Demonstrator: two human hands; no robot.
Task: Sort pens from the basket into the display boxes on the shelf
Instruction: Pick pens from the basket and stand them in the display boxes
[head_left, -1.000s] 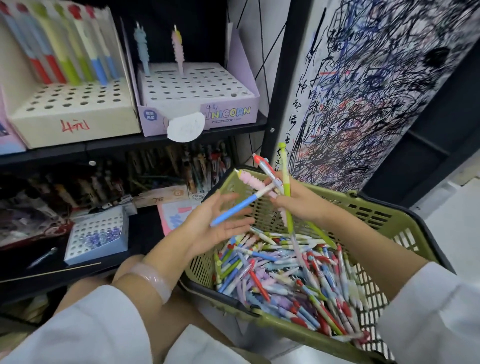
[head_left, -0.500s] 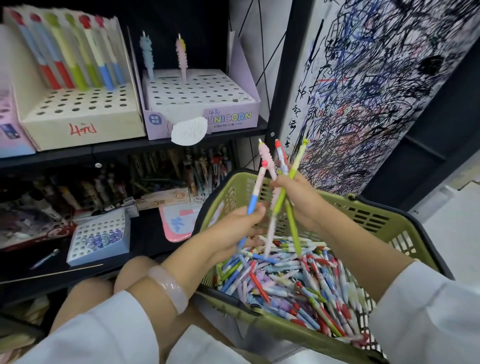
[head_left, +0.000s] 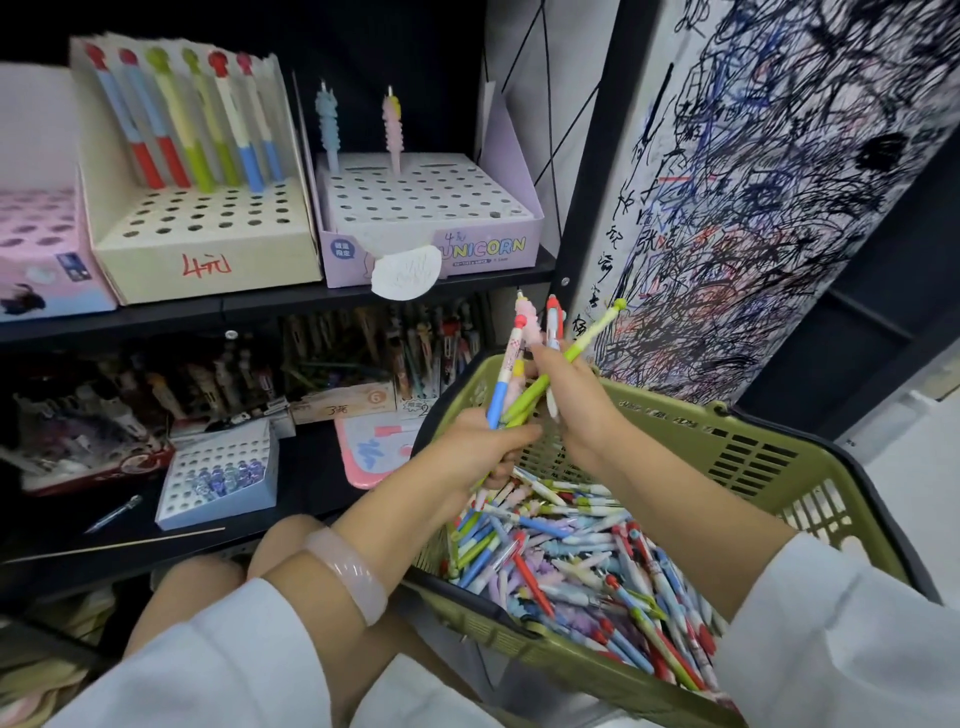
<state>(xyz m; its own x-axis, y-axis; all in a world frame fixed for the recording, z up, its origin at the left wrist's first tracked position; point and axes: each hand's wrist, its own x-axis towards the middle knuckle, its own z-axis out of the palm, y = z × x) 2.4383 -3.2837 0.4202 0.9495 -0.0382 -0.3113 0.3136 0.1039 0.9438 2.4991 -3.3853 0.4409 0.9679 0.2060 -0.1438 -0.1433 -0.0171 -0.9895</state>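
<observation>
Left hand (head_left: 485, 449) and right hand (head_left: 574, 400) both clenched around upright pens (head_left: 524, 364) above basket (head_left: 753, 457); lower pen ends hidden behind fingers.

Your view is evenly and brightly lit from above and to the right, so the basket (head_left: 753, 457) and your hands show no hard shadows. The lower shelf (head_left: 156, 551) sits in deep shade, and what stands at its back is dim and hard to make out. The top left corner falls to black. A pale glare washes out the sleeves (head_left: 841, 649) and the floor at the right. The wide lens bends the shelf post (head_left: 597, 156) and the edges. Your hands and the pens they grip look slightly soft.
</observation>
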